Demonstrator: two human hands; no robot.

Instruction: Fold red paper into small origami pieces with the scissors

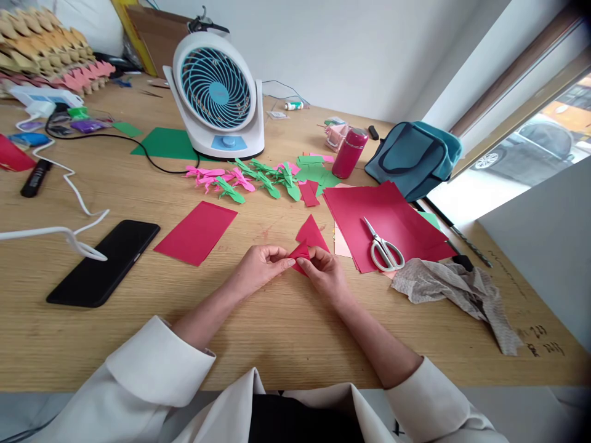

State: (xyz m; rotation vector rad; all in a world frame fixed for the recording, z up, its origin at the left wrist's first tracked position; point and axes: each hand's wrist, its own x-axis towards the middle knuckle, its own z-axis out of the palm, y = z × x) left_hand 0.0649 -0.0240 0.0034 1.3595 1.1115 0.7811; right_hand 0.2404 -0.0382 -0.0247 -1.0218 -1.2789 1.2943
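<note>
Between my two hands is a small piece of folded red paper [300, 250]. My left hand [261, 271] pinches its left edge between thumb and fingers. On the other side my right hand [325, 274] grips it, thumb in front and fingers behind. Just beyond, a red paper triangle [313, 231] lies on the table, partly hidden by my right hand. A red paper rectangle [197, 232] rests to the left. To the right, white-handled scissors [386, 251] lie on a stack of red paper sheets [369, 209].
Folded green and pink paper figures [263, 175] lie beyond my hands, before a white fan [217, 92]. A black phone [104, 264] and white cable are at left. A red flask [349, 152], teal bag [413, 157] and crumpled cloth [443, 283] occupy the right side.
</note>
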